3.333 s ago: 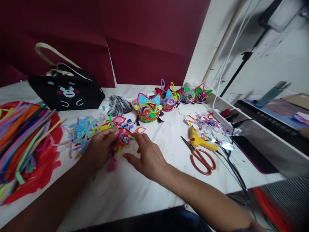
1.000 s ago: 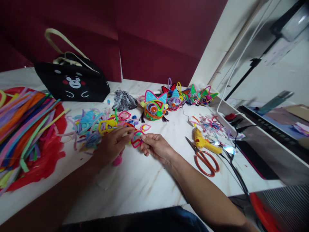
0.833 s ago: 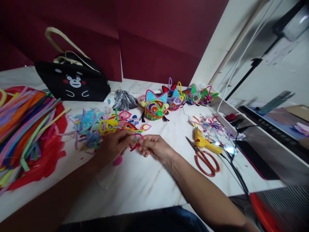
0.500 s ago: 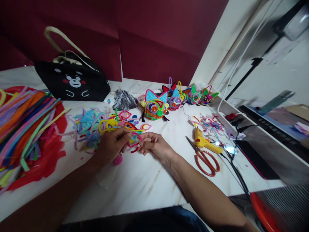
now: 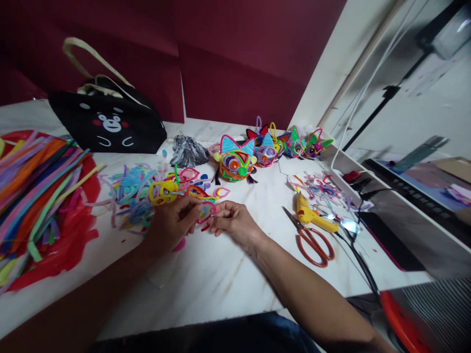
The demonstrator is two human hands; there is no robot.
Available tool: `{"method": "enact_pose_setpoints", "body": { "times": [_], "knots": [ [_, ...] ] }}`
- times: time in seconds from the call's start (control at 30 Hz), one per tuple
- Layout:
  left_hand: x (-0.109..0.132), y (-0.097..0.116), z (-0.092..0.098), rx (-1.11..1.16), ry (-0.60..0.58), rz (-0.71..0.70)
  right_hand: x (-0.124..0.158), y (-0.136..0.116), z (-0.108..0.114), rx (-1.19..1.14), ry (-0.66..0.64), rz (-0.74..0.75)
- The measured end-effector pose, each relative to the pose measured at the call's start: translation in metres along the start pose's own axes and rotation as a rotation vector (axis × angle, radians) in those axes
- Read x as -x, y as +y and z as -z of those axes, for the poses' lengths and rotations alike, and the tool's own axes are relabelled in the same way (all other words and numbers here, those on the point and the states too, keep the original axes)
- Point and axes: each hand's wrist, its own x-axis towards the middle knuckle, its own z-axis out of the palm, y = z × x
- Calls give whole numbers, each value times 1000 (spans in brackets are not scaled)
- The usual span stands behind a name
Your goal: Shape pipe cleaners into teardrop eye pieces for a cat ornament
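My left hand (image 5: pixel 175 221) pinches one side of a pink pipe cleaner (image 5: pixel 212 209) bent into a loop. On its other side, the fingers of my right hand (image 5: pixel 234 221) are closed on the same pipe cleaner. A short red end shows below the loop between the hands. Behind the hands lie bent yellow pipe cleaners (image 5: pixel 162 192) and a heap of pale blue and purple pieces (image 5: pixel 134 184). A pink pompom (image 5: pixel 179 244) is partly hidden beneath my left hand. Past my hands stands a colourful pipe-cleaner lion head (image 5: pixel 235 164) with blue ears.
Orange-handled scissors (image 5: pixel 312 243) and a yellow glue gun (image 5: pixel 318 219) lie to the right, near pipe-cleaner scraps (image 5: pixel 320 189). Pipe cleaners (image 5: pixel 40 181) on red plastic (image 5: pixel 79 245) are at left. A black bag (image 5: pixel 110 125), grey tassels (image 5: pixel 187 150) and more animal heads (image 5: pixel 296 145) stand behind.
The pink loop has turned slightly between my fingers, and my left hand covers more of the pompom. Both hands stay in nearly the same place; the view shifts slightly.
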Motion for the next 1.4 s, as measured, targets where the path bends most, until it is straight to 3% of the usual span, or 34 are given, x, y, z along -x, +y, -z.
{"method": "enact_pose_setpoints", "body": {
  "times": [0.23,0.5,0.57,0.67,0.73,0.83,0.93,1.13,1.4],
  "knots": [
    [-6,-14,0,160,-42,88,-5,5,5,130,58,55],
    [-10,-5,-1,409,95,272,7,2,3,517,78,263],
    [-10,-2,0,411,110,288,11,-2,0,691,46,357],
    [-10,1,1,405,114,321,16,-7,-4,1138,-21,496],
    [-10,2,2,413,107,360,18,-10,-5,1397,-53,519],
    [-9,2,2,452,78,403,21,-14,-5,1604,-49,517],
    [-10,-1,3,456,55,379,21,-14,-5,1537,1,536],
    [-12,-8,6,290,22,283,14,-6,-2,1052,23,489],
    [-10,-14,6,-92,-122,116,16,-11,-1,1000,54,386]
  ]
}}
